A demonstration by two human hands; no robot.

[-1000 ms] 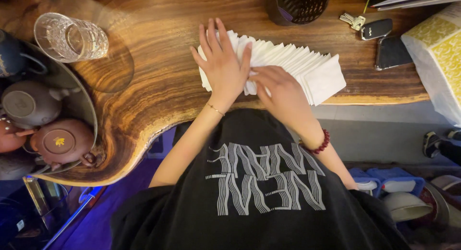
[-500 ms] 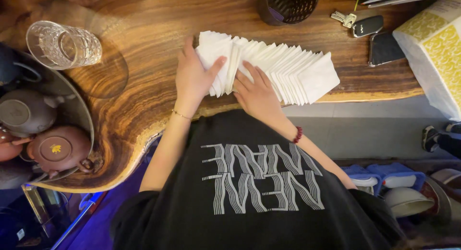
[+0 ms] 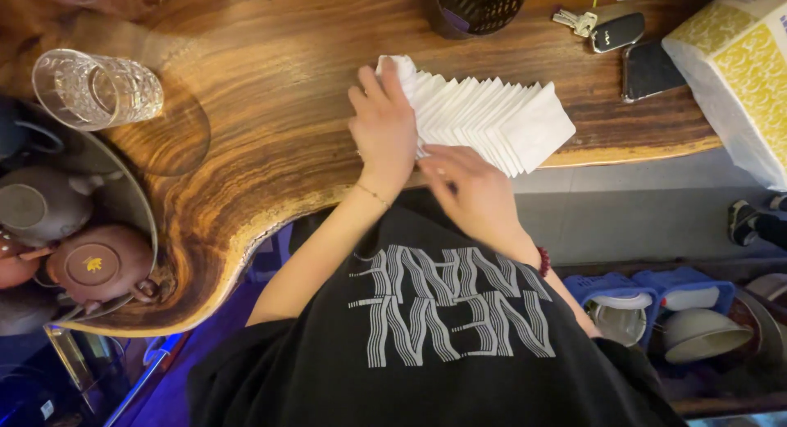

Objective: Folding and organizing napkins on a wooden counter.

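Pressing flat: left hand [image 3: 384, 128], right hand [image 3: 469, 188], grips open, on fanned napkins [image 3: 492, 120].

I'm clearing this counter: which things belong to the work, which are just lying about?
In use:
left hand
right hand
fanned white napkins

Lying about:
cut glass tumbler
keys
phone
dark cup
clay teapot

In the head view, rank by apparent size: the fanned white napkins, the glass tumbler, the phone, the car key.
1. Fanned white napkins
2. Glass tumbler
3. Phone
4. Car key
The tumbler stands taller, nearer the camera, so its lead over the phone is unsure.
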